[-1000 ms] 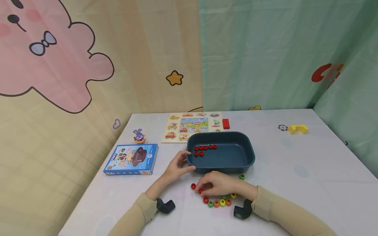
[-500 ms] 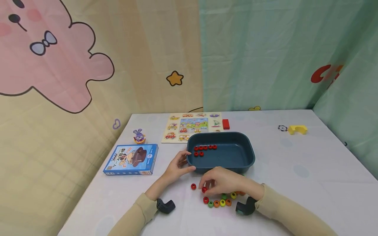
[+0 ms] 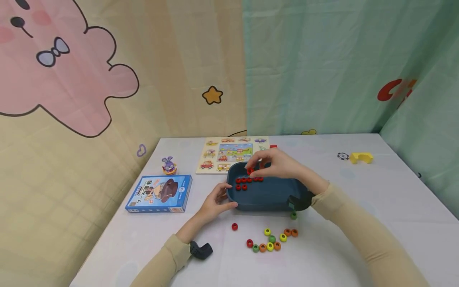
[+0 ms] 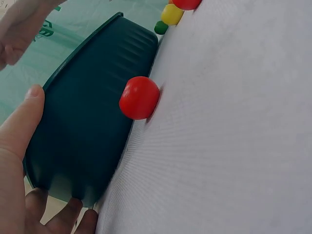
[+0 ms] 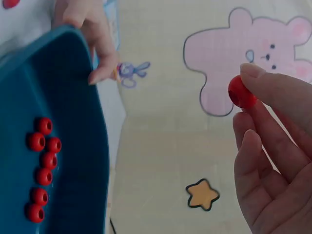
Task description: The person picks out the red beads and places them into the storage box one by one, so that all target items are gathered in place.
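Observation:
My right hand (image 3: pixel 274 164) pinches a red bead (image 5: pixel 242 91) between thumb and fingers, above the far left part of a dark teal plastic bin (image 3: pixel 272 199). Inside the bin, several red beads (image 5: pixel 44 176) lie in two rows toward its left side. My left hand (image 3: pixel 214 205) holds the bin's near left corner, thumb along the front side and fingers at the left end. One red bead (image 4: pixel 140 98) sits on the table just before the bin, below the left hand. Another red bead (image 3: pixel 250 243) lies nearer me, beside green, orange and yellow beads (image 3: pixel 270 246).
A blue box (image 3: pixel 159 194) and a purple rabbit figure (image 3: pixel 169 165) stand at the left. Behind the bin lies a wooden picture puzzle (image 3: pixel 211 153) with a red block (image 3: pixel 273 146). A yellow arch block (image 3: pixel 361 158) and a small patterned disc (image 3: pixel 343 156) lie far right.
My right hand has picked up a red bead from the table and carried it up and forward over the bin. The left hand has stayed at the bin's corner.

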{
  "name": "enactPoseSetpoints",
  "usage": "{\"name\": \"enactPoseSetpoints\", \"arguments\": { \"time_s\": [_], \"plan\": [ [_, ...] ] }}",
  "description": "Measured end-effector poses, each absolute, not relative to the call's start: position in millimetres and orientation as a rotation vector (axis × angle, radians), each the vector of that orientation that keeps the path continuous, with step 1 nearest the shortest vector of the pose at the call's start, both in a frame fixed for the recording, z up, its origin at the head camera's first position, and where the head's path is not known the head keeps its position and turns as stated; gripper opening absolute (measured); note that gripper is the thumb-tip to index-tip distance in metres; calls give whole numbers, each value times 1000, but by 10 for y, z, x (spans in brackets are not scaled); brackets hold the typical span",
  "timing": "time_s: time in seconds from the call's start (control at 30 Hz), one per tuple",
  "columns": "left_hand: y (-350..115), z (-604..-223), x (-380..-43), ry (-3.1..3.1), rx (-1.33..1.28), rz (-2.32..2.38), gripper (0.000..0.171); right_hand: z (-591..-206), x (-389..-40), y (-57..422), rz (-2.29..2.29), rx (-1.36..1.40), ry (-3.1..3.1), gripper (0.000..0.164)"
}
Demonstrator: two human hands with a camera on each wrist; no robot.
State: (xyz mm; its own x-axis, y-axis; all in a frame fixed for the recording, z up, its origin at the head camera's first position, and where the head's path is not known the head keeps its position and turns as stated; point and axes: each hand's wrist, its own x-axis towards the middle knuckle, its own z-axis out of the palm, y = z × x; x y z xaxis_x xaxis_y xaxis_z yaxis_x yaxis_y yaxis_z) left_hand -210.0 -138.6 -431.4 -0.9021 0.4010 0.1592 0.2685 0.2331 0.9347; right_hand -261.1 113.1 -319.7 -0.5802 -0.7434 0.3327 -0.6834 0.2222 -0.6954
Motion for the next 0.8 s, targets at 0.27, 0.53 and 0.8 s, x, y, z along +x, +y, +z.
{"name": "enactPoseSetpoints", "arguments": {
  "time_s": [0.27,0.53,0.8],
  "plan": [
    [-1385,-4327,-2101,2374,660,1792,53,-3514,-3154,1041,-1304,-1090,2331,28],
    [-1386,-4323,-2089,2373,657,1782,53,-3914,-3359,979,-1131,-1017,2271,25],
    [-1381,-4298,-2083,2375,652,1771,53,-4092,-3382,952,-1019,-1034,2296,21]
  ]
}}
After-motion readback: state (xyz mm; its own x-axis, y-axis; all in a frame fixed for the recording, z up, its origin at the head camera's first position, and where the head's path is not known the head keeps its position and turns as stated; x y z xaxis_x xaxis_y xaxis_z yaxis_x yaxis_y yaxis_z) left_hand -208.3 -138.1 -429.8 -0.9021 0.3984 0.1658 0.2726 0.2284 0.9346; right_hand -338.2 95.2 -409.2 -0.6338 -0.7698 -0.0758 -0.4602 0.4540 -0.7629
